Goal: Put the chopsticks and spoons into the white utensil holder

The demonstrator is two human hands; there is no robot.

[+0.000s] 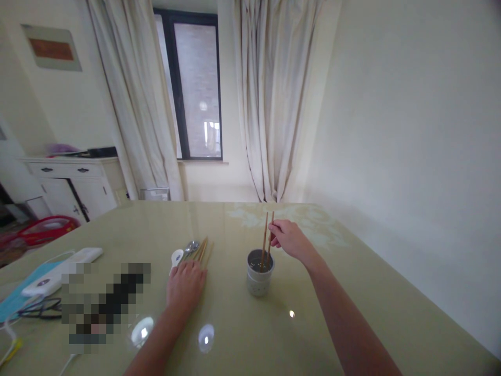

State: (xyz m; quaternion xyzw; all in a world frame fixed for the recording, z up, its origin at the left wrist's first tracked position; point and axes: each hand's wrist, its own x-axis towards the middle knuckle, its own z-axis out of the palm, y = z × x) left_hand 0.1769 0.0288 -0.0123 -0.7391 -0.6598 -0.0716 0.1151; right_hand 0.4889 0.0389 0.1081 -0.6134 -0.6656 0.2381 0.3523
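My right hand (288,239) pinches two wooden chopsticks (266,235) near their tops; they stand upright with their lower ends inside a small grey-white holder cup (259,279) on the table. My left hand (185,284) lies flat, palm down, fingers over the near ends of several utensils (194,250) lying on the table: a white spoon, a metal spoon and more chopsticks. The cup stands between my two hands.
The glossy yellow-green table (352,292) runs along a white wall on the right. At the left lie a white power bank (62,271), a blue mask, cables and a blurred-out object. A white cabinet, curtains and a window stand behind.
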